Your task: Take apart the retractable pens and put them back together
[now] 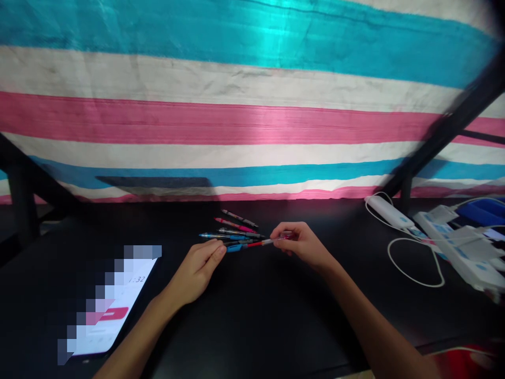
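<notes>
My left hand [202, 267] pinches the left end of a pen [256, 243], just beside its blue part. My right hand [302, 246] has thumb and fingers closed on the pen's other end, where a clear, reddish barrel shows. A thin red and white length spans the space between my hands. Right behind the held pen lie several pens on the black desk: a dark one [240, 218], a pink one [235, 225], a grey clear one [235, 232] and a blue one [216, 236]. The fingertips partly hide both ends of the held pen.
A lit phone [118, 295] lies at the left of the black desk [252, 326]. White power strips [453, 247] with looped cables and a white adapter [389, 211] sit at the right. Striped sheeting [236, 123] hangs behind, between dark metal bars.
</notes>
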Action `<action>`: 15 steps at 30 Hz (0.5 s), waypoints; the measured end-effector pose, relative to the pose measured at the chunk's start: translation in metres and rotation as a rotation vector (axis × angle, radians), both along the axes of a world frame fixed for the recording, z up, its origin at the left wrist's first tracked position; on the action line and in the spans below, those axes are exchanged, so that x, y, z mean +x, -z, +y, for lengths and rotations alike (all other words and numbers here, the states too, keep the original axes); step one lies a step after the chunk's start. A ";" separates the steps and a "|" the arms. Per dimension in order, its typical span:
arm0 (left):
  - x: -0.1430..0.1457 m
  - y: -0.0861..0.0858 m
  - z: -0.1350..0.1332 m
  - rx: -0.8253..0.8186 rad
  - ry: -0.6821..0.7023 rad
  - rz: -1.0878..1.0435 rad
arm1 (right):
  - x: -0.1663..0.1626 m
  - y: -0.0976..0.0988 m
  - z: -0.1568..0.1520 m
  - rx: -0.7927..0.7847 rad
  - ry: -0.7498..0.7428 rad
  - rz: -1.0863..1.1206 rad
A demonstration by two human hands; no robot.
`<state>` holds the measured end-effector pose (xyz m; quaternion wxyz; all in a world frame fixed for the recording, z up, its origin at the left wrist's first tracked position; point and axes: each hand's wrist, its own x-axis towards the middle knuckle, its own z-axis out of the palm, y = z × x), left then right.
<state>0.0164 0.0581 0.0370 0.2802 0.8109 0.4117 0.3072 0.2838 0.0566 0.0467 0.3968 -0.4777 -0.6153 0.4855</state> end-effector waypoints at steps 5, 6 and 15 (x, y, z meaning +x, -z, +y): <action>-0.001 0.000 0.000 -0.006 0.011 -0.007 | 0.000 -0.001 0.000 0.004 0.003 -0.003; -0.001 0.000 0.000 -0.005 0.013 -0.007 | 0.001 -0.002 0.000 0.005 0.006 -0.005; 0.004 0.002 -0.001 -0.028 0.043 0.045 | -0.012 -0.001 -0.006 0.076 -0.071 -0.013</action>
